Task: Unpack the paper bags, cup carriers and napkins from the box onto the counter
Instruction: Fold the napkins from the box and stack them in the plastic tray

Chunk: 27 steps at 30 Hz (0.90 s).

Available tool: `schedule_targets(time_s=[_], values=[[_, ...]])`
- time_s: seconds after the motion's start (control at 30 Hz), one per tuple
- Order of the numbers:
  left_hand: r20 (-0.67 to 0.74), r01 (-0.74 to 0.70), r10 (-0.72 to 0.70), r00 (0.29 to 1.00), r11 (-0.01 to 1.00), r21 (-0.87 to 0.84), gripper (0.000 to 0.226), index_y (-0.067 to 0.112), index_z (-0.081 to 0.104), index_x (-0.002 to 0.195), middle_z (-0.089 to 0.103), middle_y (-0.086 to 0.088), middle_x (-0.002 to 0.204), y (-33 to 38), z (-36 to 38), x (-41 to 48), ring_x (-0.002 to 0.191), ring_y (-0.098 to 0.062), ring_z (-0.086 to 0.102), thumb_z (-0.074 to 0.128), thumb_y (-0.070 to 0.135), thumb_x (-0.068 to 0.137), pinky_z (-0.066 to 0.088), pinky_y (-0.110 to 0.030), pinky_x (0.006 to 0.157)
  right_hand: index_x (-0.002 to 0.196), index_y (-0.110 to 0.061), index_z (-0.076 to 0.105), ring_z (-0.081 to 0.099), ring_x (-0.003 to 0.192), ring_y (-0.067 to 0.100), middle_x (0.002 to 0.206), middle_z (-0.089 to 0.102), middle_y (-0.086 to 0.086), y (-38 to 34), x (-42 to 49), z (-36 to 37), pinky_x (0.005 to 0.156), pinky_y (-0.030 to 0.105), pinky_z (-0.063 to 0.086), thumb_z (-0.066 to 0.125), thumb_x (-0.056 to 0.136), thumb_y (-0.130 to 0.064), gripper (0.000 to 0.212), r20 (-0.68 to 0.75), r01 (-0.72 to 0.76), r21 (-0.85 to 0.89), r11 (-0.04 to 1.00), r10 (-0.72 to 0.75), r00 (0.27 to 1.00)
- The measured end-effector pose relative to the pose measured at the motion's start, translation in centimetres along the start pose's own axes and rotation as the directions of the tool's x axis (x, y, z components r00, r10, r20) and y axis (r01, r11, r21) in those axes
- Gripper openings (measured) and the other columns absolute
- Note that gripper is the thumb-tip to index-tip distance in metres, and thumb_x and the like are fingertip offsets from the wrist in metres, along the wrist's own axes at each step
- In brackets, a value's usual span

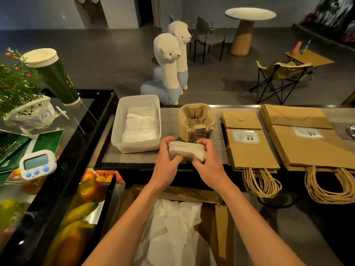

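Nearest the camera, below both forearms, an open cardboard box (194, 195) is seen, with loose white napkins (172, 227) lying inside it. To the left of the box, bananas (80, 211) and other fruit are shown behind a black frame.

Just beyond the box, a stack of napkins (185, 151) is held between the two hands over the near edge of the counter (171, 120). The left grip (166, 158) is curled round the stack's left end, with the thumb laid on the near face. The right grip (208, 162) is closed on the right end, where the napkin edges are fanned out slightly. Whether the stack is resting on the counter cannot be told.

Beyond the left grip, a clear plastic tub (134, 145) is set on the counter, and more folded napkins (141, 123) are stacked inside it. Directly behind the right grip, a nested stack of cup carriers (196, 121) is placed. To the right of the right grip, a pile of small paper bags (249, 152) is laid flat with the handles toward the near edge, and a pile of larger paper bags (311, 150) is laid beside it, further right.

Far left of the grips, a white timer (37, 164) is seen. On the floor past the counter, two plush alpacas (169, 64) are stood.
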<state>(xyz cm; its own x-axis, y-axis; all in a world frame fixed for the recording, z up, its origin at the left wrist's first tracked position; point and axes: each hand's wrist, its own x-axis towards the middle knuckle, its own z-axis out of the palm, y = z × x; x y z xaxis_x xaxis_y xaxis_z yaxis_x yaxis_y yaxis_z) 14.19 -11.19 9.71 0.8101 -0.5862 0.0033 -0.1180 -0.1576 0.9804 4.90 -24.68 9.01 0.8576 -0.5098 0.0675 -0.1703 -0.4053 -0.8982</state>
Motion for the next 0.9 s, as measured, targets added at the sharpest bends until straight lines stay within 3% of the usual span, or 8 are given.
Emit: schedule_targets(time_s=[0.13, 0.27, 0.4, 0.57, 0.67, 0.77, 0.83, 0.9], values=[[-0.035, -0.036, 0.037, 0.999, 0.999, 0.038, 0.045, 0.03, 0.049, 0.123, 0.056, 0.016, 0.114, 0.5, 0.1, -0.2, 0.099, 0.006, 0.058, 0.061, 0.0, 0.092, 0.053, -0.016, 0.08, 0.121, -0.03, 0.052, 0.058, 0.102, 0.004, 0.113, 0.059, -0.01, -0.2, -0.2, -0.1, 0.079, 0.017, 0.051, 0.067, 0.093, -0.01, 0.038, -0.09, 0.051, 0.071, 0.996, -0.045, 0.995], [0.007, -0.013, 0.013, 1.0, 0.997, 0.08, 0.03, 0.031, 0.053, 0.114, 0.062, 0.012, 0.108, 0.3, 0.2, 0.0, 0.093, -0.005, 0.061, 0.062, 0.01, 0.095, 0.057, -0.035, 0.084, 0.127, -0.029, 0.046, 0.055, 0.105, 0.01, 0.118, 0.055, -0.006, 0.3, 0.0, 0.0, 0.087, 0.029, 0.051, 0.064, 0.094, -0.014, 0.04, -0.008, 0.042, -0.023, 0.999, -0.042, 0.999], [-0.004, -0.02, 0.02, 1.0, 0.997, 0.074, 0.038, 0.033, 0.049, 0.125, 0.058, 0.019, 0.115, 0.3, 0.1, -0.2, 0.105, 0.0, 0.059, 0.064, 0.013, 0.096, 0.054, -0.022, 0.085, 0.127, -0.031, 0.047, 0.055, 0.106, 0.006, 0.118, 0.057, -0.007, 0.3, -0.3, -0.6, 0.085, 0.024, 0.049, 0.061, 0.098, -0.016, 0.036, -0.035, 0.009, 0.012, 1.0, -0.008, 0.999], [-0.066, -0.005, 0.002, 0.998, 0.999, -0.047, 0.04, 0.035, 0.049, 0.125, 0.057, 0.013, 0.119, 0.7, -0.1, -0.3, 0.109, -0.007, 0.06, 0.066, 0.013, 0.096, 0.059, -0.027, 0.084, 0.141, -0.035, 0.034, 0.053, 0.116, 0.008, 0.132, 0.046, -0.008, -0.5, -0.9, -1.0, 0.085, 0.019, 0.055, 0.067, 0.096, -0.019, 0.058, -0.072, 0.028, 0.106, 0.994, -0.02, 0.997], [-0.074, 0.096, -0.109, 0.991, 0.983, -0.159, 0.042, 0.031, 0.048, 0.131, 0.057, 0.008, 0.126, 1.1, -0.3, 0.0, 0.115, -0.01, 0.057, 0.066, 0.014, 0.096, 0.054, -0.021, 0.08, 0.147, -0.033, 0.03, 0.038, 0.127, 0.005, 0.145, 0.031, -0.006, -0.5, -1.2, -1.5, 0.099, 0.015, 0.046, 0.072, 0.091, -0.023, 0.071, -0.099, 0.217, -0.084, 0.973, -0.225, 0.969], [-0.062, 0.175, -0.196, 0.979, 0.953, -0.247, 0.039, 0.027, 0.052, 0.131, 0.06, 0.001, 0.126, 1.4, -0.6, 0.1, 0.112, -0.012, 0.06, 0.065, 0.014, 0.097, 0.051, -0.02, 0.079, 0.15, -0.036, 0.031, 0.014, 0.139, -0.003, 0.158, 0.011, -0.005, -0.3, -1.6, -1.9, 0.104, 0.002, 0.024, 0.085, 0.078, -0.032, 0.09, 0.083, 0.328, -0.259, 0.909, -0.317, 0.945], [-0.025, 0.216, -0.234, 0.972, 0.928, -0.303, 0.037, 0.023, 0.054, 0.131, 0.061, -0.003, 0.124, 1.7, -0.7, 0.0, 0.107, -0.017, 0.063, 0.064, 0.012, 0.097, 0.053, -0.022, 0.074, 0.147, -0.034, 0.04, 0.016, 0.137, -0.003, 0.161, 0.009, -0.005, 0.0, -1.7, -2.0, 0.104, 0.008, 0.028, 0.085, 0.078, -0.023, 0.083, 0.142, 0.345, -0.34, 0.875, -0.315, 0.939], [0.019, 0.235, -0.241, 0.97, 0.921, -0.309, 0.034, 0.021, 0.055, 0.13, 0.062, -0.007, 0.125, 1.8, -0.9, -0.1, 0.106, -0.021, 0.064, 0.062, 0.011, 0.098, 0.056, -0.024, 0.07, 0.136, -0.025, 0.056, 0.036, 0.134, 0.008, 0.154, 0.029, -0.002, 0.2, -1.7, -2.0, 0.102, 0.019, 0.045, 0.079, 0.082, -0.01, 0.061, 0.092, 0.354, -0.357, 0.865, -0.344, 0.934]])
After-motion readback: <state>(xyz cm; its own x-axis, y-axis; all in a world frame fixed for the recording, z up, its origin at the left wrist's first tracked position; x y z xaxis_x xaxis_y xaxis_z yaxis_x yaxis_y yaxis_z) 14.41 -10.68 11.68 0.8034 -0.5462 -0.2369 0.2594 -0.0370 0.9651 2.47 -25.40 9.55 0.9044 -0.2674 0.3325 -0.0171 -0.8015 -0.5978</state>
